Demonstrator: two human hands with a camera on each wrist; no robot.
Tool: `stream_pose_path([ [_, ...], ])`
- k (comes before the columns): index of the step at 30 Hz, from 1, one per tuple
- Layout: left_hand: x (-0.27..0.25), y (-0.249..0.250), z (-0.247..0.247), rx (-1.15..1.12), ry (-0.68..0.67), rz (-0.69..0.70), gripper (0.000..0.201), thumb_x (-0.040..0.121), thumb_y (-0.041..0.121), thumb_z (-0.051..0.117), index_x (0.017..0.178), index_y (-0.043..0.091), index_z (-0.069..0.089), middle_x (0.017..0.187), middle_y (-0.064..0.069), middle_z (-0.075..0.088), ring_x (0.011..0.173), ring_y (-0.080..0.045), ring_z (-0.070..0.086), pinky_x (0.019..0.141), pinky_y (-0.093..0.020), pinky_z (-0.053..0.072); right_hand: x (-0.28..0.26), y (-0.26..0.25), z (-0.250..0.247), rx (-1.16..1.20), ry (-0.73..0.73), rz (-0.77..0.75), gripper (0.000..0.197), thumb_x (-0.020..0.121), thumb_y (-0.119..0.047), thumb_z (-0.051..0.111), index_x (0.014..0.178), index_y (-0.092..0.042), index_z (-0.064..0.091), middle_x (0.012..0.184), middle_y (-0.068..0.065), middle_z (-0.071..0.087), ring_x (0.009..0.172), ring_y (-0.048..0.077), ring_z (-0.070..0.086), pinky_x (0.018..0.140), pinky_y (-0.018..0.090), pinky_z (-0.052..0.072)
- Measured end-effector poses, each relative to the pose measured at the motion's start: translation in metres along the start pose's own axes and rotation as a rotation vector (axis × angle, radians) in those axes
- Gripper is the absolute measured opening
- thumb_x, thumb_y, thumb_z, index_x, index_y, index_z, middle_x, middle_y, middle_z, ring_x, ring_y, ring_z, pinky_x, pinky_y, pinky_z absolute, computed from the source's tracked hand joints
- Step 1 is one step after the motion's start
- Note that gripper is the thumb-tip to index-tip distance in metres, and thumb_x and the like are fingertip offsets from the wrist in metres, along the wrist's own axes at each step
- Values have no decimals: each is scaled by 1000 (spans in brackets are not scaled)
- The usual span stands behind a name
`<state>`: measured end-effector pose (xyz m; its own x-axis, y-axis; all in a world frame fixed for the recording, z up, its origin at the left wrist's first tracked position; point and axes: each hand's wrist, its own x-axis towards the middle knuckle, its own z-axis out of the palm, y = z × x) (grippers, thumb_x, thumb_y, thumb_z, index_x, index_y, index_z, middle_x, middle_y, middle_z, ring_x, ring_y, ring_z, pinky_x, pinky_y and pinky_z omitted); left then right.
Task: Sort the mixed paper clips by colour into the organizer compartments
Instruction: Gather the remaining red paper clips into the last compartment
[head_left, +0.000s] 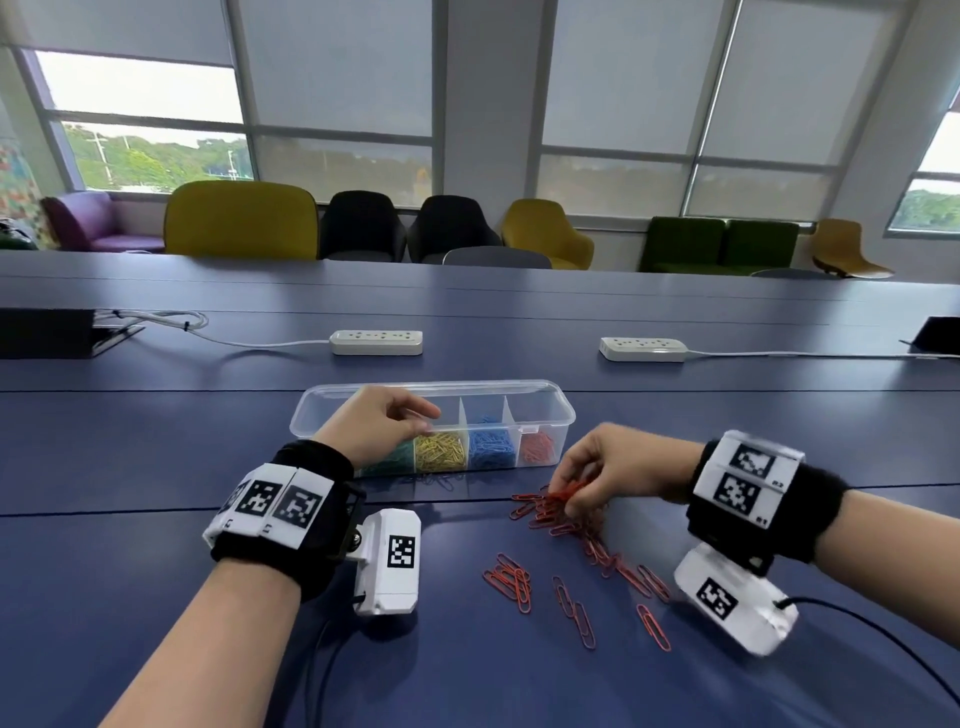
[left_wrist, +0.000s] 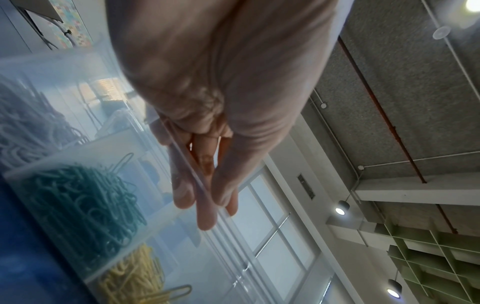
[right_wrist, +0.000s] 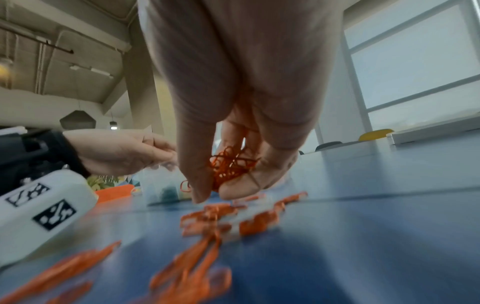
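While right hand (head_left: 608, 470) pinches red clips (right_wrist: 231, 166), organizer (head_left: 563, 415) lengthwise left-right.

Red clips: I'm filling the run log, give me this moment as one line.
right hand: pinches bunch of red clips above table | left hand: on organizer rim | loose red clips remain

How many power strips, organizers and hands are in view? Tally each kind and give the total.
Power strips: 2
Organizer: 1
Hands: 2, the left hand over the organizer, the right hand pinching red clips
Total: 5
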<state>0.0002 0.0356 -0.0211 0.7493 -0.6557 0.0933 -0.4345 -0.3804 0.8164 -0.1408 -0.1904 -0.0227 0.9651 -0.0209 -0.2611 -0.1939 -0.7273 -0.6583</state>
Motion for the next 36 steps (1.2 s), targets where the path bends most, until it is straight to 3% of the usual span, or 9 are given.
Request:
stream_pose_path([
  [6, 0, 0, 1, -21, -5, -15, 23, 87, 3, 61, 79, 25, 62, 87, -14, 68, 86, -20, 58, 84, -28, 42, 17, -32, -50, 67, 212, -37, 20, 76, 5, 70, 80, -14, 70, 85, 4, 70, 64, 4, 60, 55, 11, 50],
  [13, -3, 3, -1, -18, -10, -21, 17, 88, 7, 61, 84, 24, 63, 98, -19, 69, 88, -20, 59, 93, -35, 46, 58, -45, -52, -511, 286, 42, 29, 79, -10, 72, 108, -12, 70, 100, 2, 69, 80, 9, 57, 70, 19, 44],
  [17, -3, 2, -1, -13, -7, -33, 19, 88, 8, 61, 82, 26, 63, 100, -22, 69, 86, -21, 58, 93, -38, 47, 38, -62, -33, -510, 478, -192, 17, 88, -25, 63, 101, -15, 69, 101, -3, 66, 85, 8, 59, 65, 11, 40],
  [19, -1, 1, -1, -11, -11, -37, 18, 88, 8, 61, 83, 25, 63, 98, -22, 68, 83, -21, 55, 88, -36, 46, 20, -69, -17, -420, 390, -324, 17, 89, -28, 61, 96, -17, 70, 97, -4, 67, 86, 10, 63, 67, 10, 45],
  [21, -1, 2, 0, -15, -11, -39, 18, 87, 7, 61, 84, 24, 63, 93, -20, 67, 83, -21, 55, 83, -31, 44, 3, -67, 4, -412, 57, -388, 22, 90, -29, 59, 108, -19, 69, 111, -4, 67, 101, 8, 60, 85, 12, 45],
  [26, -3, 3, 0, -7, -9, -35, 18, 88, 7, 61, 83, 24, 63, 99, -21, 69, 88, -21, 59, 87, -31, 46, -20, -34, 42, -621, -506, -325, 52, 98, -23, 47, 147, -23, 29, 158, -7, 12, 145, 11, 4, 115, 22, 2],
  [29, -4, 5, 0, 0, -5, -29, 19, 88, 7, 61, 81, 25, 62, 99, -21, 69, 88, -19, 59, 91, -33, 45, -27, -21, 26, -632, -520, -246, 49, 99, -25, 45, 145, -27, 31, 156, -15, 14, 145, 6, 2, 118, 24, 3],
  [32, -5, 6, 0, 6, -11, -25, 18, 88, 7, 60, 83, 24, 62, 101, -24, 68, 86, -19, 57, 93, -35, 44, -30, -17, 11, -514, -283, -258, 37, 96, -27, 50, 133, -23, 53, 148, -12, 38, 136, -2, 30, 115, 17, 18],
  [36, -6, 6, -1, 4, -13, -24, 18, 88, 7, 61, 83, 24, 62, 100, -24, 69, 85, -19, 56, 90, -34, 44, -16, -17, 12, -552, -136, -118, 59, 93, -43, 49, 146, -27, 30, 155, -5, 22, 142, 9, 19, 116, 21, 10],
])
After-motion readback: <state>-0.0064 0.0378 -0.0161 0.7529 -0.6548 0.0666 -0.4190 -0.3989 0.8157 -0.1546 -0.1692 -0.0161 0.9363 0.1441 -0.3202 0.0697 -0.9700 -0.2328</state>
